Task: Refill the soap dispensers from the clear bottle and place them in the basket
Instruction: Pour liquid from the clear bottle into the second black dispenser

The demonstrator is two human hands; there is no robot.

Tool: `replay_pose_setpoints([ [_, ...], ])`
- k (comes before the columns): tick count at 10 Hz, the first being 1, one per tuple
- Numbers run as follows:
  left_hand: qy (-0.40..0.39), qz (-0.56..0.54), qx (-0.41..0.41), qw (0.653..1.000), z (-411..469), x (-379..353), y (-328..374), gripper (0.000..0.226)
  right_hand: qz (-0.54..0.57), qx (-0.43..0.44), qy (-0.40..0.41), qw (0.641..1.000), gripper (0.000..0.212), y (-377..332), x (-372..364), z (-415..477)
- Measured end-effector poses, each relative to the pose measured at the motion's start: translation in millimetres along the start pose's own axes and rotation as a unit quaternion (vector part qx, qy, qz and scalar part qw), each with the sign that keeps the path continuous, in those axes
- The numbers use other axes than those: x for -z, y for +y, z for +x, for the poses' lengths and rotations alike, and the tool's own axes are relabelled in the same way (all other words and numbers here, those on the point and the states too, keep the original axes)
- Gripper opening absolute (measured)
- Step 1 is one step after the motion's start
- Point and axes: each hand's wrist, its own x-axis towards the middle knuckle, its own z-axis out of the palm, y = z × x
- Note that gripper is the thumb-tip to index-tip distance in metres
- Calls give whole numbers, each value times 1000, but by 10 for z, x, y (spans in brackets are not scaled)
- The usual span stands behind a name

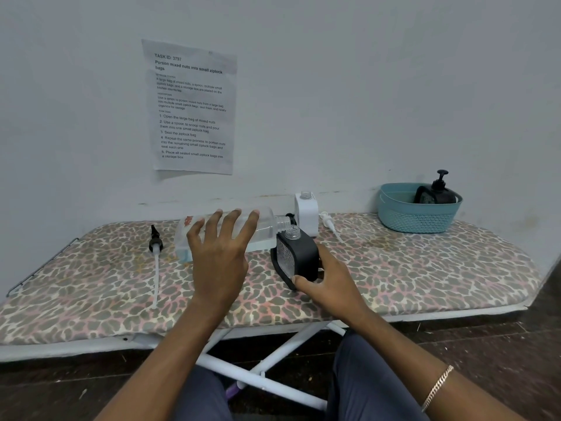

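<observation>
My left hand (220, 253) grips the clear bottle (264, 227), which is tipped on its side with its open mouth right above the neck of a black soap dispenser (299, 258). My right hand (329, 282) holds that black dispenser from the right, thumb on its front lower edge; its pump is off. Behind it stands a white dispenser (306, 212), also without a pump. A black pump with a white tube (155, 247) lies at the left, a white pump (329, 223) at the right. Another black dispenser (435, 191) with its pump on sits in the teal basket (419, 218).
Everything stands on a leopard-print ironing board (425, 278) set against a white wall. A printed sheet (192, 107) is taped to the wall. The board's white legs (267, 372) and my knees show below its front edge.
</observation>
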Motion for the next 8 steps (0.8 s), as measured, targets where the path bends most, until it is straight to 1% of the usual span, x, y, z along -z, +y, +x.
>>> replay_pose_setpoints([
  [2, 1, 0, 0, 1000, 0, -5, 0, 86, 3, 0, -1, 1000, 51, -2, -4, -3],
  [4, 1, 3, -1, 1000, -1, -20, -7, 86, 5, 4, -2, 1000, 57, -20, 2, 0],
  [8, -1, 6, -2, 1000, 7, -11, -10, 87, 1, 0, -1, 1000, 56, -7, -8, 5],
])
